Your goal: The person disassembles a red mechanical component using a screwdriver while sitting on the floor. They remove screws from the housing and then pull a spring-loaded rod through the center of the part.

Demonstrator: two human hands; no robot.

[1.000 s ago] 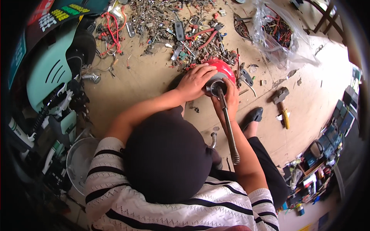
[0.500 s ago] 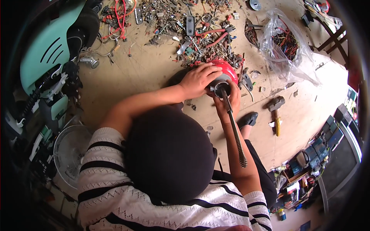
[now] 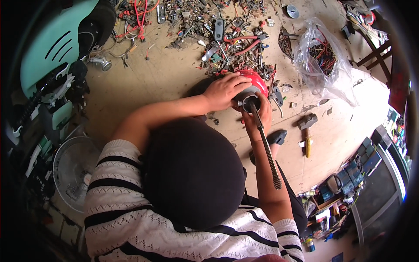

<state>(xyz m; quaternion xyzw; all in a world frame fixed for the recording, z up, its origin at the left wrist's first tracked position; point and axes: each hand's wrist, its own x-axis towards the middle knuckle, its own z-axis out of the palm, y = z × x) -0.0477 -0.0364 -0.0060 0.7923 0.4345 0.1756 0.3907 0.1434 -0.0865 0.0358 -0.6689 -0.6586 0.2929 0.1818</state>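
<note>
Open floor [image 3: 144, 81] stretches left of the left hand [image 3: 224, 92] — a wide way in. Beyond the red-and-grey part [image 3: 257, 79], loose scrap [image 3: 240, 62] and red-handled pliers [image 3: 248, 48] crowd the far side. A ridged metal rod [image 3: 269, 155] slants over the right forearm [image 3: 264, 174], in the way from above. Rightward, floor shows between the hammer [image 3: 307, 131] and clear bag [image 3: 336, 89].
</note>
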